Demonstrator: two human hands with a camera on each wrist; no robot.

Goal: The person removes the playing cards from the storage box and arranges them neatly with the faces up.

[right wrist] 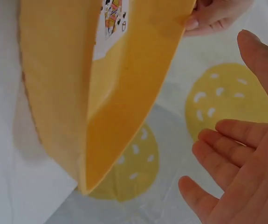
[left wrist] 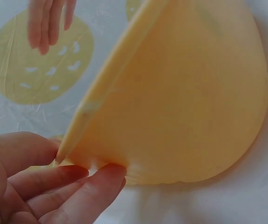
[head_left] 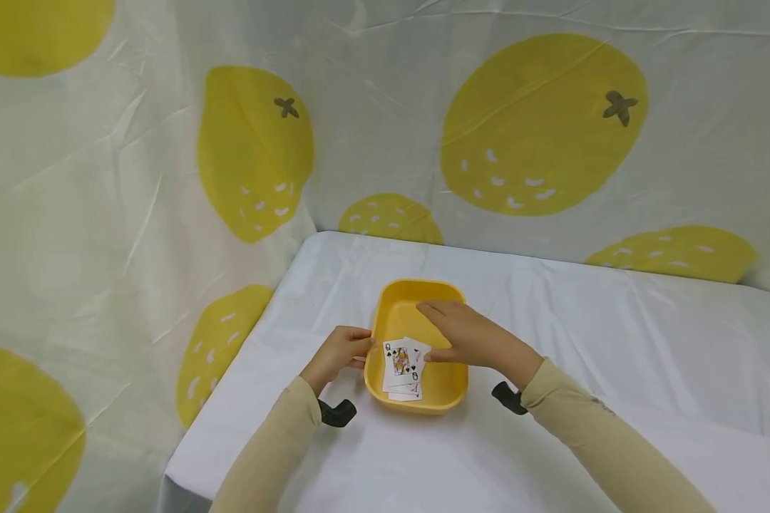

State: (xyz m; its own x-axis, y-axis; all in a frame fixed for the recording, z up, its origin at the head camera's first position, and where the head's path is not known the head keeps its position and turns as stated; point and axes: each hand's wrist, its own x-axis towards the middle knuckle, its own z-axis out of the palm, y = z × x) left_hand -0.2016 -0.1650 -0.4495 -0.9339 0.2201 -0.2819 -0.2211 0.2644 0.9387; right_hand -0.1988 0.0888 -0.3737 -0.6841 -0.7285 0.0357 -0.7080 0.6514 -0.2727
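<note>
A yellow plastic tub [head_left: 450, 399] stands on the white-covered table in the head view. Inside it, toward the near left, several playing cards [head_left: 401, 362] lie overlapped, a queen of spades face up on top. My left hand [head_left: 341, 354] pinches the tub's left rim, thumb at the rim and fingers against the outer wall, as the left wrist view shows. Over the tub's right side hovers my right hand [head_left: 478, 338], fingers extended and thumb apart, holding nothing. In the right wrist view its fingers [right wrist: 227, 149] are spread beside the tub.
White cloth covers the table [head_left: 552, 442]. Behind and to the left hangs a pale curtain [head_left: 372, 128] printed with large yellow lemons. A black strap end [head_left: 337, 413] shows at the left wrist, and another black piece [head_left: 509, 397] at the right.
</note>
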